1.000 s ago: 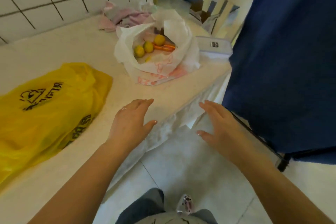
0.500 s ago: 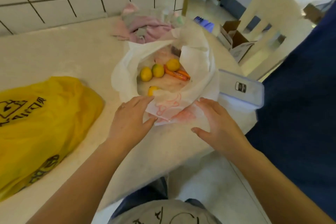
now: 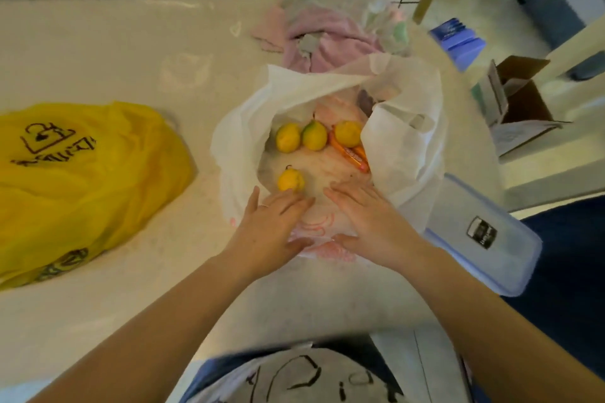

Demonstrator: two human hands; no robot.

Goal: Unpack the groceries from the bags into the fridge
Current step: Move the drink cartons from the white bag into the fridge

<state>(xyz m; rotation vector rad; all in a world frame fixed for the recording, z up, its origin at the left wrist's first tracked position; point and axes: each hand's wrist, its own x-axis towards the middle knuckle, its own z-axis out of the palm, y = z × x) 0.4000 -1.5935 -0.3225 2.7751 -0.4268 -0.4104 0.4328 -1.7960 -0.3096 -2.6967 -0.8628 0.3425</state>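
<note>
On the pale stone bench (image 3: 98, 52), a crumpled yellow plastic bag with black print (image 3: 82, 173) lies well left of the open white plastic bag (image 3: 402, 141); a pink crumpled cloth (image 3: 327, 39) sits behind it and a clear lidded plastic container (image 3: 484, 235) touches its right side. Inside lie four yellow-green round fruits (image 3: 314, 136) and orange wrapped sausages (image 3: 348, 152). The left hand (image 3: 271, 232) and right hand (image 3: 370, 222) rest at the bag's near rim, fingers straight and gripping nothing, the left fingertips just beside the nearest fruit (image 3: 290, 180).

Single head view (wide-angle), steeply down, close over counter (image 3: 98, 52) edge.
</note>
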